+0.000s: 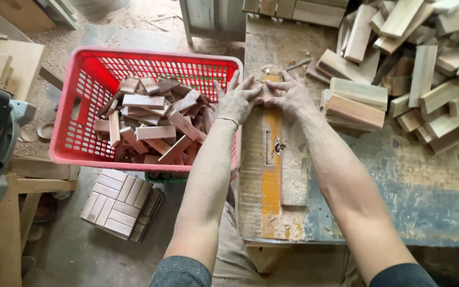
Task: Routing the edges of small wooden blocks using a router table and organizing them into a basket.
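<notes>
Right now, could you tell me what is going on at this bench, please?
A person presses both dusty hands, left hand and right hand, onto a small wooden piece on a sawdust-covered bench. A red basket of cut wood pieces sits to the left; a pile of wood blocks lies to the right.

A single head-worn camera looks steeply down from close above the workbench, facing forward over both forearms, with a red basket at the frame's left.
</notes>
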